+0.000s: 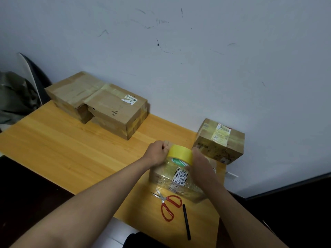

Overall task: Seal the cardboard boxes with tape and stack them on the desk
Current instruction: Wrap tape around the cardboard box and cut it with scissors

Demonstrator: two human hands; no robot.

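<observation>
Grip: right hand (pixel 200 163) clamps the yellow tape roll (pixel 180 154) by its side; left hand (pixel 157 153) pinches what looks like the tape's free end. Both sit over the small box (pixel 179 179) at the counter (pixel 71 149) front edge. Judgement: roll light and stiff, film sticky and prone to fold; hold roll by core, keep strip taut. Scissors (pixel 169 205) just beside the box.

My arms are bare from the elbows down, no sleeves showing. Left hand (pixel 157 153) and right hand (pixel 200 164): no gloves, rings or watch.
</observation>
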